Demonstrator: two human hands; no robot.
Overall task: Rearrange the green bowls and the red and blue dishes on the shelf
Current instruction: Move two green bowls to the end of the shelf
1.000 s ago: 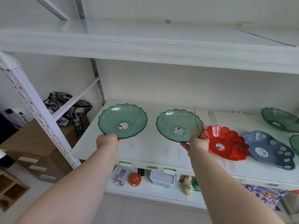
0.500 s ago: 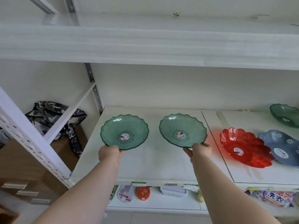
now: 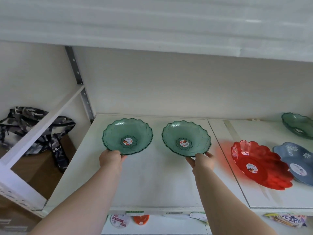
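Two clear green scalloped bowls sit side by side on the white shelf (image 3: 152,184). My left hand (image 3: 111,159) grips the near rim of the left green bowl (image 3: 127,135). My right hand (image 3: 201,161) grips the near rim of the right green bowl (image 3: 186,138). To the right stands a red scalloped dish (image 3: 259,165), touching or overlapping a blue dish (image 3: 294,161) with white flowers. A third green bowl (image 3: 298,127) sits at the back right, cut by the frame edge.
The upper shelf board (image 3: 152,31) hangs low overhead. A white slotted upright and brace (image 3: 42,122) stand at the left, with a camouflage bag (image 3: 25,122) on a brown cabinet behind. Packaged goods (image 3: 128,219) lie on the lower shelf.
Both hands have pushed the two green bowls deeper and slightly left on the shelf, away from the red dish. The camera has moved closer and lower.
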